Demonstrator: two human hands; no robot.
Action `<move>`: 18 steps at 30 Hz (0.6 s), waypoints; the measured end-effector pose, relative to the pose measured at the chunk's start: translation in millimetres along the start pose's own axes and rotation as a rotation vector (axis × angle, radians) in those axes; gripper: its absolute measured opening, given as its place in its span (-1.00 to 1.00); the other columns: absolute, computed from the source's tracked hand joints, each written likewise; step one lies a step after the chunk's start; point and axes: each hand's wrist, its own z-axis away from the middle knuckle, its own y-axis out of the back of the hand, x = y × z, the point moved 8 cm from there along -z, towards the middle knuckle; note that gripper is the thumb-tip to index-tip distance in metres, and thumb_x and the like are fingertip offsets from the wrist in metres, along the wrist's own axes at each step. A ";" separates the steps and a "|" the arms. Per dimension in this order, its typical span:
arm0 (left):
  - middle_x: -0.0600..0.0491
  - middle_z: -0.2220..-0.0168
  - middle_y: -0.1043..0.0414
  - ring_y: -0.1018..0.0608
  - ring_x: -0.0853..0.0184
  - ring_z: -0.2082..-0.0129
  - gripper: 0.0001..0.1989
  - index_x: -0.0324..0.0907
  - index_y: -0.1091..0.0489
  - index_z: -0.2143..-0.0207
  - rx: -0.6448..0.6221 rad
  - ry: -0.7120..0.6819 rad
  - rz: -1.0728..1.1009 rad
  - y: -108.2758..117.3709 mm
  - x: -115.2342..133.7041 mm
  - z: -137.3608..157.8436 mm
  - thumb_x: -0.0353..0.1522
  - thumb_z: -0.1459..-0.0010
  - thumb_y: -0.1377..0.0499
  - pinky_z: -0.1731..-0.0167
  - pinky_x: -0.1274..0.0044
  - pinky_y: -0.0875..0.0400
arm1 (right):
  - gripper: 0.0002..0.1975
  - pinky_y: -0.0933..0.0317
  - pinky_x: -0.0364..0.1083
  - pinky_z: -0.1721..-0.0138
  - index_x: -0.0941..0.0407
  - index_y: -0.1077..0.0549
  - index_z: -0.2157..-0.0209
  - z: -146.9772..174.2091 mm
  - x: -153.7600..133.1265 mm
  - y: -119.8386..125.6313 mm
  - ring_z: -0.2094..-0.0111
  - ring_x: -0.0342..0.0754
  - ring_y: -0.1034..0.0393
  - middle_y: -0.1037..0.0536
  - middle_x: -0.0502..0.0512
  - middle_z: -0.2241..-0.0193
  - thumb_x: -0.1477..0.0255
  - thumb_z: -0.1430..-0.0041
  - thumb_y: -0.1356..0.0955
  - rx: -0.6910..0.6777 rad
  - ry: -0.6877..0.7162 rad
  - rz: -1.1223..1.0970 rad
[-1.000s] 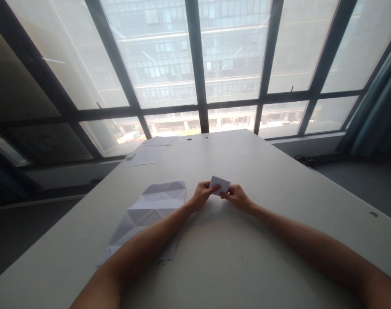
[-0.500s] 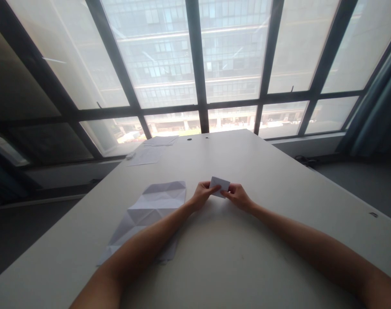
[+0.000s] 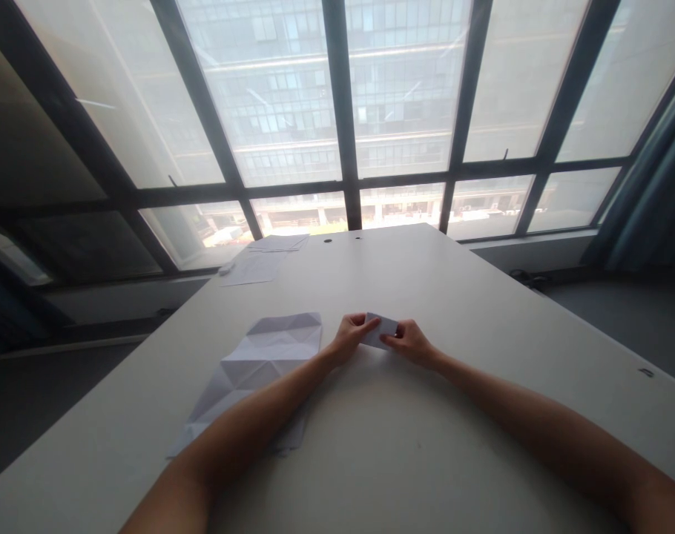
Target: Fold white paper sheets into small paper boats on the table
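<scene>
A small folded piece of white paper (image 3: 383, 327) is held between my two hands, above the middle of the white table. My left hand (image 3: 350, 332) grips its left side, thumb across the front face. On the right side, my right hand (image 3: 411, 341) pinches the lower edge between thumb and fingers. The fingers behind the paper are partly hidden. A larger creased sheet of paper (image 3: 276, 343) lies to the left, partly covered by my left forearm.
The white table (image 3: 404, 274) stretches toward tall framed windows. At its far left lie several flat paper sheets (image 3: 254, 268) and a small white object (image 3: 225, 270). Two dark holes (image 3: 328, 240) mark the far tabletop. A blue curtain (image 3: 643, 185) hangs at right.
The folded paper has tilted and dropped slightly, so its face looks flatter from above. Both hands keep their hold, with small shifts of the thumbs.
</scene>
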 end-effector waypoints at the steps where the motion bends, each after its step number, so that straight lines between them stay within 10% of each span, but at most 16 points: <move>1: 0.05 0.53 -0.42 -0.37 0.44 0.56 -0.57 -0.33 -0.51 0.43 0.013 0.006 -0.011 1.1 -0.9 -0.4 -0.07 -0.02 -0.32 0.54 0.59 -0.17 | -0.69 0.04 -0.18 0.57 0.19 -0.37 0.60 0.1 0.5 -0.1 0.58 -0.20 -0.08 -0.28 -0.05 0.65 0.22 0.02 -0.39 -0.003 -0.008 -0.006; 18: 0.09 0.60 -0.31 -0.26 0.46 0.58 -0.50 -0.33 -0.52 0.46 0.091 -0.044 -0.030 6.8 2.8 -3.4 0.00 -0.08 -0.24 0.53 0.58 -0.10 | -0.75 0.10 -0.20 0.61 0.17 -0.31 0.60 1.8 2.2 -3.0 0.61 -0.22 -0.05 -0.23 -0.07 0.66 0.32 0.01 -0.37 -0.063 -0.015 0.043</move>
